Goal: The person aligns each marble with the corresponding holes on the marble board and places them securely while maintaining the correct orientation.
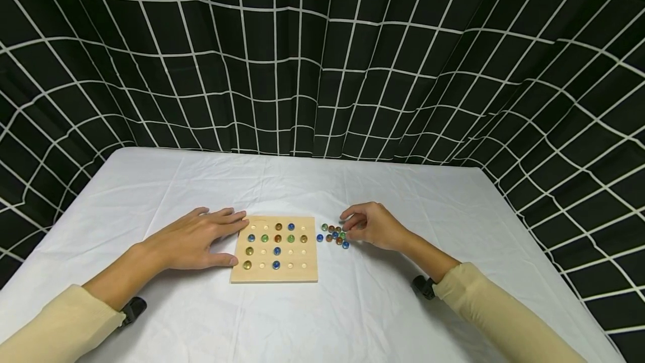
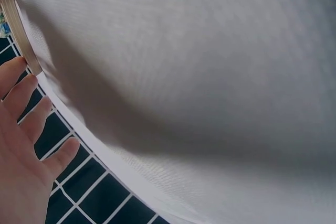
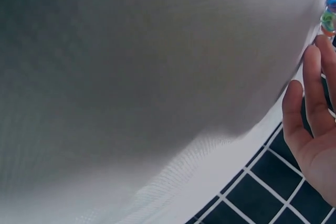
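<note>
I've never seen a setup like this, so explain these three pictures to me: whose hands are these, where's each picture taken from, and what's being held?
There's no machine here, just a person's two bare hands. The wide picture comes from a camera worn on the head; the two close ones come from cameras on the wrists, and show mostly white tablecloth with part of each hand.

On the table lies a wooden board, some of its hollows filled with colored marbles. More loose marbles cluster just right of it. The left hand rests at the board's left edge. The right hand reaches into the loose ones, but whether it holds one, I can't tell.
</note>
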Demonstrator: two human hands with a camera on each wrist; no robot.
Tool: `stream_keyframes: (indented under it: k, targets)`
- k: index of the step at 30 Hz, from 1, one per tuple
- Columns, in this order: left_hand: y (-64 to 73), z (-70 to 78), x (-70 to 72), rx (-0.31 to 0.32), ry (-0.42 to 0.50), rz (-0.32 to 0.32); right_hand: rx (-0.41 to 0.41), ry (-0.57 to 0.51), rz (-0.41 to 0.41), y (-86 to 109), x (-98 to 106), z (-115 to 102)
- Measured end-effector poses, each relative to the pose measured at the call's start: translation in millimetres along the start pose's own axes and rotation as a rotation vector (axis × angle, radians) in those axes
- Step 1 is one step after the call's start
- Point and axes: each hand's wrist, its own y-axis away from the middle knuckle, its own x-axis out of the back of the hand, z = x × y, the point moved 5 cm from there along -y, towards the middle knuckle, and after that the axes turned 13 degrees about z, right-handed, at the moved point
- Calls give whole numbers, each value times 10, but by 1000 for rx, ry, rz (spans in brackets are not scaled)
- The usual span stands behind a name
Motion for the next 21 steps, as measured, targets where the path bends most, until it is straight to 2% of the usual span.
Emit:
stream_keyframes:
  k: [11,21]
  targets:
    - [5,12,9,-7,-23,4,63,44,3,17,-18,-48]
    - [-3,14,-4,-2,-37,4,79,65,15,3,-7,-52]
